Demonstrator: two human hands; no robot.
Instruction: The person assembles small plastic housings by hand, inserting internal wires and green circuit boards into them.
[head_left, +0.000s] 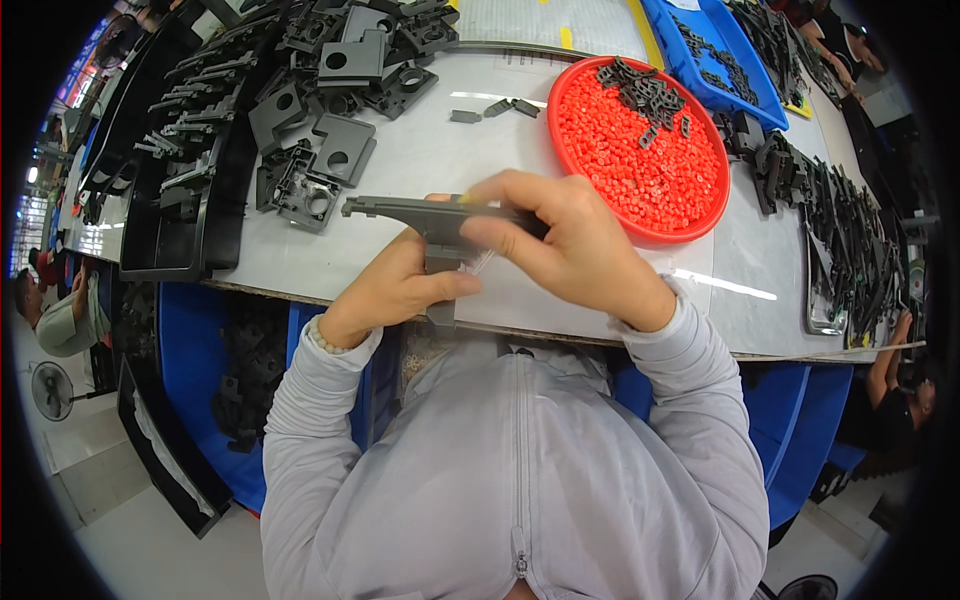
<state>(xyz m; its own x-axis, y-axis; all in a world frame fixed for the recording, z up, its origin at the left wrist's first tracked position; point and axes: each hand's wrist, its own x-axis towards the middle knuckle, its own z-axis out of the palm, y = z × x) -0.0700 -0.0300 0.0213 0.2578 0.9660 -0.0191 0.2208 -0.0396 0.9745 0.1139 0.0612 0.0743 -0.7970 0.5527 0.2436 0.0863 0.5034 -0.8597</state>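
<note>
A long, narrow dark grey plastic bar [395, 207] lies crosswise above the front of the table, in front of my chest. My left hand [385, 287] is closed round a grey plastic part [441, 262] just under the bar, its thumb across the front. Over the bar's right half, my right hand [585, 250] has its thumb and forefinger pinched on it, slightly blurred. The bar and the lower part meet between my hands; whether they are joined I cannot tell. My fingers cover the bar's right portion.
A round red tray [720, 200] holds small red pieces and dark clips. Grey housings [345, 150] are heaped at the left beside a black bin [225, 245] of slim parts. A blue tray [775, 115] stands far right; long dark strips [850, 260] lie right.
</note>
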